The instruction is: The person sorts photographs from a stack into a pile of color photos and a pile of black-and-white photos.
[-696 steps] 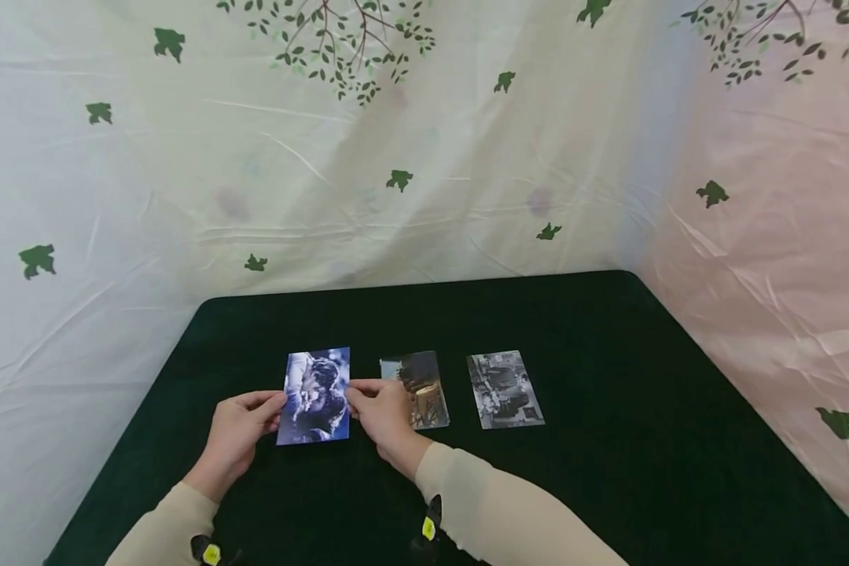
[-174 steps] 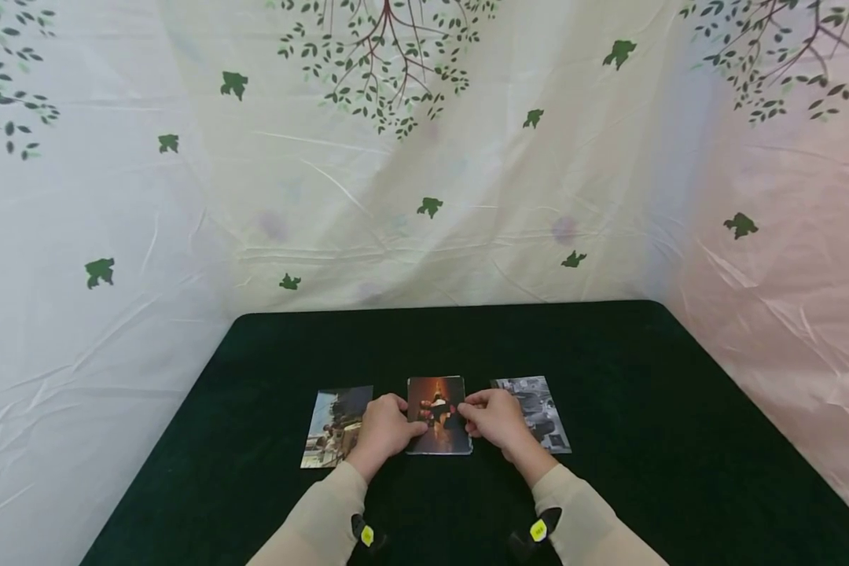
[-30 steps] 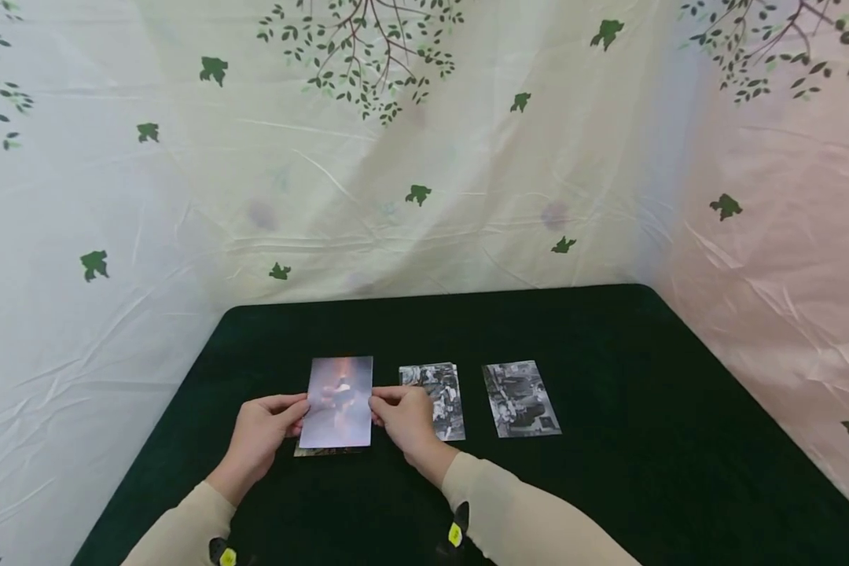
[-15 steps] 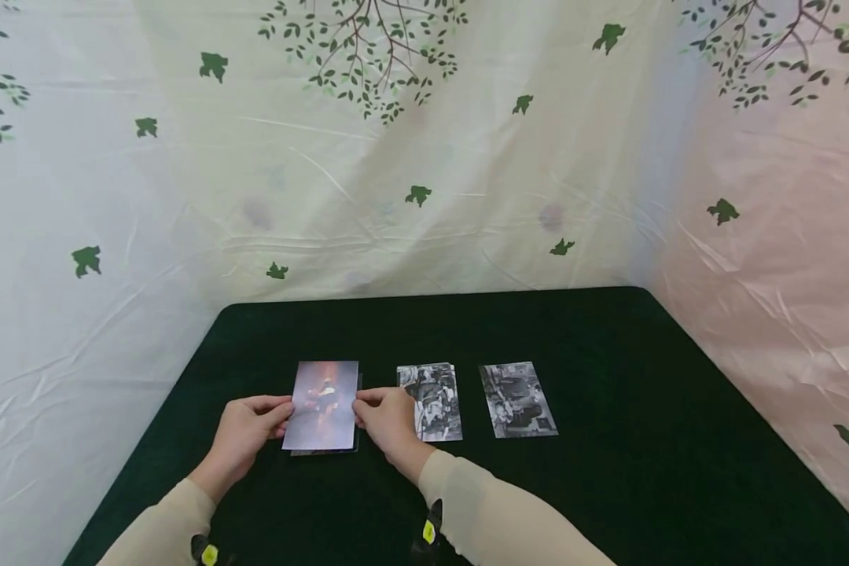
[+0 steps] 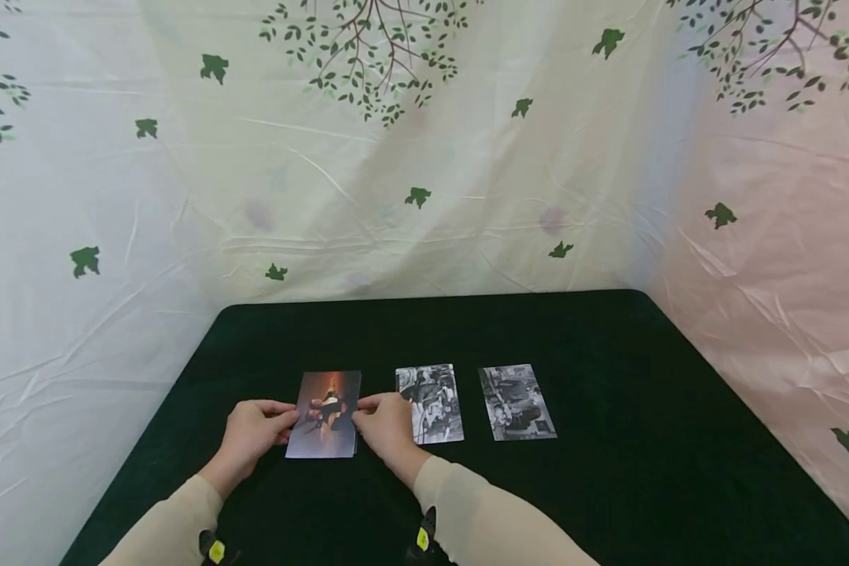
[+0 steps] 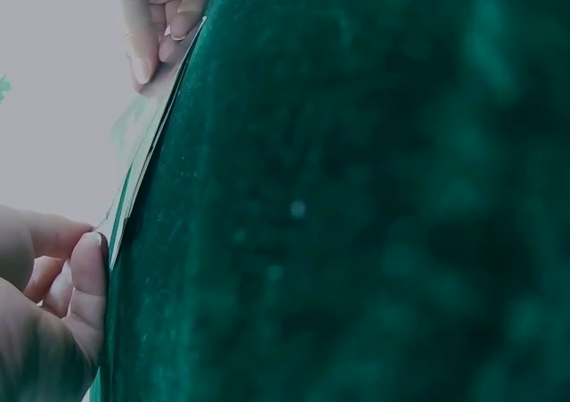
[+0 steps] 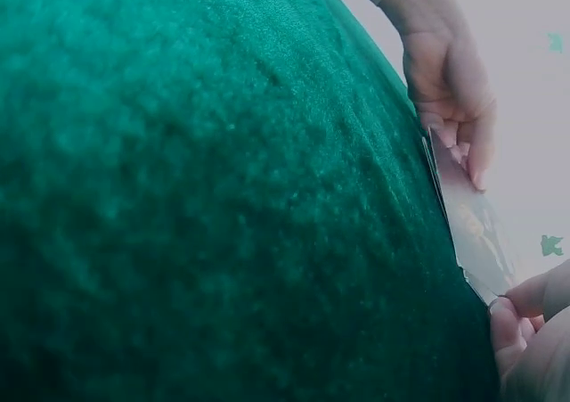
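Thin, pale cards [image 6: 150, 135] are held between the bare left grip [image 6: 53, 317] and bare right grip [image 6: 167, 12] over the green plush desk [image 6: 338, 206].

The head view faces forward and down over the bench [image 5: 644, 440] to the backdrop [image 5: 467, 157]. Both wrist views look close and low, turned sideways, bench filling the left one's right, the right one's left; both share left hand [image 5: 253, 434], right hand [image 5: 391, 428] and card [image 5: 323, 432].

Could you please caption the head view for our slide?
Left hand and right hand hold a colour photo beside two monochrome photos on a green table.
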The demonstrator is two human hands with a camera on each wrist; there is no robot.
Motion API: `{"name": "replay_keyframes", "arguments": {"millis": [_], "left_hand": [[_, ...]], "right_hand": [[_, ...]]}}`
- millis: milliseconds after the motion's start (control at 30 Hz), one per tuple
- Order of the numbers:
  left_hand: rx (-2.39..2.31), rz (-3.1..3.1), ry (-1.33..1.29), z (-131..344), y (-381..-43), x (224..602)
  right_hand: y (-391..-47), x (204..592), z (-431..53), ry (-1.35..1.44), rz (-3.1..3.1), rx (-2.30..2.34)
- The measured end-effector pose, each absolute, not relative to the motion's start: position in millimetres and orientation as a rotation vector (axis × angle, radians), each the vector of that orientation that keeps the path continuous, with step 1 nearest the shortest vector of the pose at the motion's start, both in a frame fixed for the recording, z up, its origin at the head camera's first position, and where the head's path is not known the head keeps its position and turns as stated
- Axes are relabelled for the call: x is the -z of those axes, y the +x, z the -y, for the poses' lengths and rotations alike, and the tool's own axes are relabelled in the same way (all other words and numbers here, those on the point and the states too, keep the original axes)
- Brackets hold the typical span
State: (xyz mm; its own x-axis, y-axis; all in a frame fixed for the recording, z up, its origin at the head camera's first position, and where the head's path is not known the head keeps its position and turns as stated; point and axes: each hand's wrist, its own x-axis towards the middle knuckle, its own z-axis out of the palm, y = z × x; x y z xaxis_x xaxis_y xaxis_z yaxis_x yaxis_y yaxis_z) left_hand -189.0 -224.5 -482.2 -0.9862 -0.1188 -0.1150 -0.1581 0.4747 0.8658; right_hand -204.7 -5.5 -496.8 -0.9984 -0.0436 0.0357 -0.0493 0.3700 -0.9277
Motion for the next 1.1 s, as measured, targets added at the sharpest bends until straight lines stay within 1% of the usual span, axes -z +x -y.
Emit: {"name": "replay_keyframes", "arguments": {"millis": [433, 1100], "left_hand": [[-1.517, -2.656, -0.284, 224.1, -187.5, 480.0], [-1.416, -2.683, -0.237, 222.8, -192.4, 474.2]], "right_hand": [[-203.4, 495.7, 6.7, 0.067, 2.632, -1.72], [-200.8, 498.6, 10.2, 0.073, 2.629, -1.595]]}}
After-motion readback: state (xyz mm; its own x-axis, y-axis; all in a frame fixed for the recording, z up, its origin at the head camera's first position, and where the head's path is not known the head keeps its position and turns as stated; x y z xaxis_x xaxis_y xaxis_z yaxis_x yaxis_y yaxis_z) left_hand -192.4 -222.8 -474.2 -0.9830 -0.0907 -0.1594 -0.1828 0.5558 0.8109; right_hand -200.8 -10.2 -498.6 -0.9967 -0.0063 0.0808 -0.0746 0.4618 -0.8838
